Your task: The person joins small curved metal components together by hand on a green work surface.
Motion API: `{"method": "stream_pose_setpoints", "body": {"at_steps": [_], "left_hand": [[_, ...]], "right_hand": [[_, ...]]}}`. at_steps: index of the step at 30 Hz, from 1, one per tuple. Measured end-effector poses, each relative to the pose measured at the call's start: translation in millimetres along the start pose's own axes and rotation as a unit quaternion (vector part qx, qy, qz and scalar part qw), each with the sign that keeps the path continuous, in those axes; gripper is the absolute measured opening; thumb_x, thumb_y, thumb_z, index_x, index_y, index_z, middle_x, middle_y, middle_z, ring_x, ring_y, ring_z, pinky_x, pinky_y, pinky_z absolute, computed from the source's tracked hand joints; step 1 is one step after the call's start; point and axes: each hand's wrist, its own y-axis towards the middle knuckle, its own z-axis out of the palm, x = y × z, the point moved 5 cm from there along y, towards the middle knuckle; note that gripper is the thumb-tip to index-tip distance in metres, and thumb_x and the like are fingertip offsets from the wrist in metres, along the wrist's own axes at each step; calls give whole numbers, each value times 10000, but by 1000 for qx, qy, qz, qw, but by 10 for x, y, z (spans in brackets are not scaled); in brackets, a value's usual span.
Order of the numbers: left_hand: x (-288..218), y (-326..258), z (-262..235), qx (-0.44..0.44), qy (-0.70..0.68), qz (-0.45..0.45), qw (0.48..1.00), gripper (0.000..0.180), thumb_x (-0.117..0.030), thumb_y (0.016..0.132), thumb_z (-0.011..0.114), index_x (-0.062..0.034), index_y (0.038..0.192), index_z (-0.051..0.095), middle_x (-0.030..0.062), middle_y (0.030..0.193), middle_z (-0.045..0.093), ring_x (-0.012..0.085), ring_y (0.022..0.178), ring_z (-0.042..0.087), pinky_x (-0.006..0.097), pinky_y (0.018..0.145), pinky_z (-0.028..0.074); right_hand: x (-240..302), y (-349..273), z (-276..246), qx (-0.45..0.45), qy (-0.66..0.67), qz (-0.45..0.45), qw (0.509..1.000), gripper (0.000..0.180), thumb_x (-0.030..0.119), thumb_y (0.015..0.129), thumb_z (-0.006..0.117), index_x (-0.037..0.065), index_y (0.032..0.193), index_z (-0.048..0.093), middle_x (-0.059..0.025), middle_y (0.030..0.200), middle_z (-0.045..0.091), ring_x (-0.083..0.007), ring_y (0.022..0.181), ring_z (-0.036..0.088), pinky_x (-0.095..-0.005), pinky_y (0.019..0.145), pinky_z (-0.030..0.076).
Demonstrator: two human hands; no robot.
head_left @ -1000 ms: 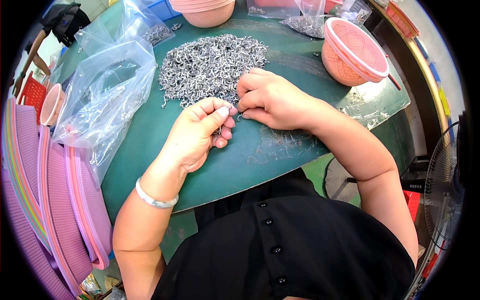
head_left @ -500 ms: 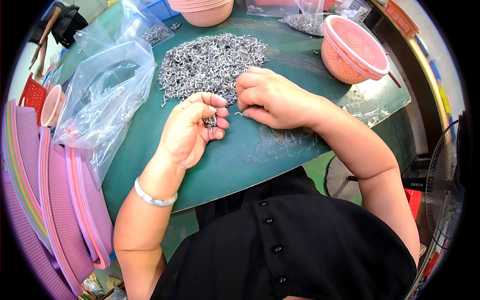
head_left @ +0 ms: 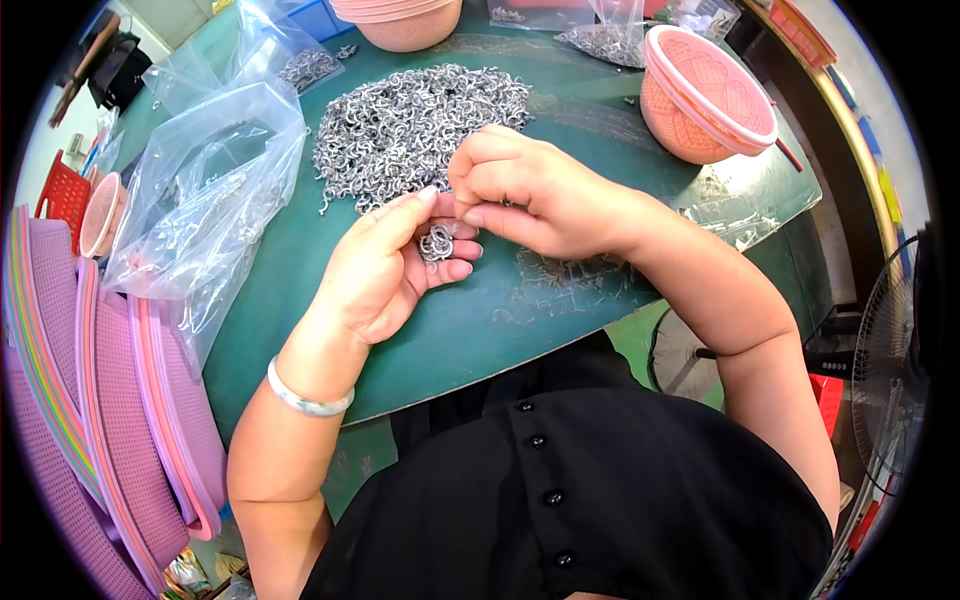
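Note:
A clump of small curved grey metal hooks lies in the curled fingers of my left hand, its palm turned partly up. My right hand is closed in a pinch right against the left fingertips; what sits between its fingers, if anything, is too small and hidden to make out. Just beyond both hands, a big heap of the same hooks spreads on the green table.
Clear plastic bags lie left of the heap. Pink baskets stand at the right and at the back. Purple baskets are stacked at the table's left side. A fan stands at the far right.
My right hand has moved left from the table beside the heap to the left fingertips. The left hand has opened a little, showing more of the hooks.

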Motion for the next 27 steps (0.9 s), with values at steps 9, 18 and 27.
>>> {"method": "stream_pose_setpoints", "body": {"at_steps": [9,18,27], "left_hand": [[33,23,-40,42,13,-15,999,202,-189,901,495,-12,964,570,52,807,572,140,678,553,236,581,471],[41,25,-41,44,31,-17,998,129,-143,879,524,-31,914,579,34,784,561,115,673,529,237,576,454],[55,22,-48,25,57,-22,998,129,-143,876,527,-30,915,575,22,740,551,103,616,519,208,517,424]], "right_hand": [[-228,-232,-163,107,-109,90,984,115,60,673,642,34,778,604,-84,761,552,-267,821,546,-360,737,448],[-244,-227,-206,98,25,166,981,92,10,693,615,6,781,591,-94,768,554,-254,787,549,-335,686,445],[-318,-286,-159,114,-76,150,979,79,17,685,614,7,743,561,-84,740,523,-266,765,527,-351,674,432]]}}
